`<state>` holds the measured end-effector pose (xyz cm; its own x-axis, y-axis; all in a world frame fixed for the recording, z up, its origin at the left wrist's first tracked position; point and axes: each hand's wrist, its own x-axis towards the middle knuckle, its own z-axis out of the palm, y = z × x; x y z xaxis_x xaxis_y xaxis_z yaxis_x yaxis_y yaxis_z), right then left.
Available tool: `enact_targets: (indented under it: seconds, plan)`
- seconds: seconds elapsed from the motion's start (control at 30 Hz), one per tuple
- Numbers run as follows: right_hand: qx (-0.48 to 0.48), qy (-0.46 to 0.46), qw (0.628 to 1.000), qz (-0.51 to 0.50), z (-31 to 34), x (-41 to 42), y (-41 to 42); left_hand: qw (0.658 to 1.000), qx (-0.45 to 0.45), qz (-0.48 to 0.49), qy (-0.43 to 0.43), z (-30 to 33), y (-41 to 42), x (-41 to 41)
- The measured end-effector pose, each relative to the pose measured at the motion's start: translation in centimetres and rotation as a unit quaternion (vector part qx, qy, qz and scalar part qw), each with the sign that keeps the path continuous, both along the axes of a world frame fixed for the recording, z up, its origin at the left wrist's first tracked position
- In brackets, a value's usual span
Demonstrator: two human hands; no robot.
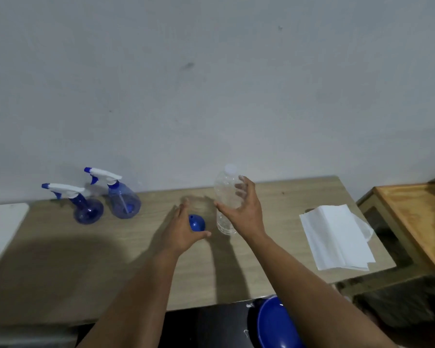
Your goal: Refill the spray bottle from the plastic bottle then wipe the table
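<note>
Plastic bottle [227, 197]: clear, cylindrical, white-capped.

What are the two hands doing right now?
Left hand: open, reaching over the blue funnel.
Right hand: open, closing in around the plastic bottle.

We face a plain pale grey wall [211, 84] that fills the upper half of the view, marked with a few small dark smudges. Below it runs our bench [111, 259], its top a light wood grain, pushed against the wall. A white surface [0, 227] butts against its left end. To the right stands a second piece of furniture with an orange-brown wooden top [419, 217], apart from the bench by a dark gap. Light comes from behind us, casting soft shadows forward across the bench top. Beneath the near edge all is dark, save a rounded blue object [274, 325].
</note>
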<state>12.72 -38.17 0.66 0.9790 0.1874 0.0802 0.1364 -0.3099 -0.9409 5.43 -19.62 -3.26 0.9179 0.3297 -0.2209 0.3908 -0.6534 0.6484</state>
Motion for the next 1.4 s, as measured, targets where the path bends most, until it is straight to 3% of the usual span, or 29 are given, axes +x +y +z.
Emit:
enact_targets:
  seconds: [0.17, 0.37, 0.7, 1.0, 1.4]
  plan:
    - [-0.012, 0.022, 1.0, -0.015, -3.6, 0.0, 0.0, 0.999, 0.035, -0.004, 0.034, -4.1, 1.9, 0.5]
    - [-0.013, 0.039, 0.999, -0.028, -6.1, 0.2, 0.4, 0.994, 0.1, -0.043, 0.006, -6.7, 2.4, 0.8]
    - [0.01, 0.031, 0.998, -0.056, -4.0, 2.4, 2.6, 0.992, 0.108, -0.039, -0.042, -3.2, 3.4, 3.9]
    - [0.005, 0.017, 0.999, -0.03, -4.0, 9.1, 7.5, 0.97, 0.233, -0.044, -0.05, -4.6, 6.2, 9.7]
    - [-0.033, 0.058, 0.998, -0.01, -6.0, 9.6, 9.2, 0.982, 0.185, -0.025, -0.032, -6.5, 7.7, 10.7]
